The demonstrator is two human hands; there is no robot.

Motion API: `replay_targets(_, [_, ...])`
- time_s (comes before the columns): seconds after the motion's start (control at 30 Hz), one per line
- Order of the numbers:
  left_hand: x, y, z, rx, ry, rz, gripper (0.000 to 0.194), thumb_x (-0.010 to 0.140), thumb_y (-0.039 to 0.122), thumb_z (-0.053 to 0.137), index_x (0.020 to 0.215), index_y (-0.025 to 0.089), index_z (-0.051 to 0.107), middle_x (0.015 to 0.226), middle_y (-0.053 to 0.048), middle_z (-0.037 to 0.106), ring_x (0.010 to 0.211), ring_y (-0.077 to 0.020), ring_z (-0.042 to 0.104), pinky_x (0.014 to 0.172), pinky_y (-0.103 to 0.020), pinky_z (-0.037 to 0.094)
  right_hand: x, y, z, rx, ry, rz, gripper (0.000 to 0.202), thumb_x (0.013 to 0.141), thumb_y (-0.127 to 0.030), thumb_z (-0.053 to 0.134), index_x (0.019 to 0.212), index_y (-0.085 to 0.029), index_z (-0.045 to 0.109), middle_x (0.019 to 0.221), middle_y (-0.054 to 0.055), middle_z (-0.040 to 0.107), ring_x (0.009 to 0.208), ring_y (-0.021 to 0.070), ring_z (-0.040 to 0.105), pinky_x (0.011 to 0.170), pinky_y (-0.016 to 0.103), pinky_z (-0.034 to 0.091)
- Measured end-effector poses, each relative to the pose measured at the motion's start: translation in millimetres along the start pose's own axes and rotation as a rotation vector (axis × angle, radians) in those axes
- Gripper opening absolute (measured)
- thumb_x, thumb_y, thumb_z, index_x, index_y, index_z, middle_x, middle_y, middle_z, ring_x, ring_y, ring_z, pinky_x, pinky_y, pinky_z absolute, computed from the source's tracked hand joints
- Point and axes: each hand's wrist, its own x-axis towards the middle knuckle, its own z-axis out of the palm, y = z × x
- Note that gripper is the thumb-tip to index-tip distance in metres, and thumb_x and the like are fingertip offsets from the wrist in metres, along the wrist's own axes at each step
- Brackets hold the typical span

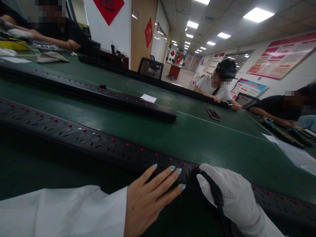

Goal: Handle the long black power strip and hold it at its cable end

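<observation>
A long black power strip (106,140) with a row of red buttons or lights and slotted sockets runs across the green table in front of me. My left hand (153,196), bare with pale blue nails, rests on its near side, fingers stretched out. In a white dotted glove, my right hand (229,189) is wrapped round a black plug (208,179) with a thick cord (223,219) hanging toward me. The plug sits against the strip beside a red button; its pins are hidden, so I cannot tell how far in they are.
Further back lies another black strip (123,98) with red dots. A white paper slip (148,98) and a phone (213,114) lie beyond it. Co-workers sit along the far side and at the right, where a plastic sheet (293,154) lies by the table edge.
</observation>
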Motion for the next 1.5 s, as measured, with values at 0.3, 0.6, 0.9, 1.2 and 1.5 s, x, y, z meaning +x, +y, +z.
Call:
replay_targets(0.3, [-0.4,-0.6,-0.5,-0.002,-0.004,0.005,0.063,0.086,0.031,0.059,0.143,0.027,0.031,0.151,-0.004,0.025,0.141,-0.0208,-0.011,0.109,-0.043,-0.010,-0.9,0.7,1.6,0.001,-0.007,0.013,0.025,0.088,-0.037,0.051,0.086,-0.018,0.066,0.069,0.002,0.069,0.055,0.0132,0.058,0.054,0.026,0.038])
replay_targets(0.6, [-0.6,-1.5,-0.7,0.041,-0.020,0.012,0.063,0.088,0.035,0.055,0.144,0.028,0.028,0.151,-0.004,0.024,0.139,-0.0220,0.009,0.108,-0.044,-0.007,0.1,0.2,0.0,0.019,-0.002,0.009,0.026,0.089,-0.037,0.050,0.084,-0.018,0.067,0.068,0.002,0.068,0.053,0.0126,0.058,0.053,0.026,0.039])
replay_targets(0.9, [0.2,-2.5,-4.6,0.030,-0.038,0.016,0.063,0.088,0.037,0.056,0.143,0.028,0.029,0.152,-0.004,0.023,0.140,-0.0210,0.010,0.108,-0.043,-0.009,0.5,0.0,-0.6,0.000,-0.007,0.013,0.027,0.088,-0.037,0.050,0.084,-0.018,0.068,0.068,0.002,0.068,0.054,0.0127,0.059,0.053,0.026,0.040])
replay_targets(1.2, [-0.8,-1.5,1.1,0.019,0.010,0.005,0.063,0.087,0.031,0.056,0.143,0.026,0.029,0.153,-0.004,0.021,0.141,-0.0199,-0.001,0.109,-0.043,-0.007,0.2,0.1,1.2,-0.007,0.023,0.002,0.025,0.087,-0.037,0.052,0.085,-0.017,0.068,0.069,0.003,0.069,0.054,0.0136,0.059,0.054,0.026,0.041])
replay_targets(1.5, [-0.3,-1.6,-1.1,0.017,-0.007,0.009,0.062,0.088,0.033,0.056,0.143,0.026,0.029,0.152,-0.004,0.023,0.141,-0.0199,0.005,0.109,-0.043,-0.010,2.4,-0.3,-1.3,0.006,0.013,0.005,0.029,0.088,-0.037,0.049,0.083,-0.016,0.069,0.067,0.003,0.068,0.053,0.0119,0.059,0.054,0.024,0.042])
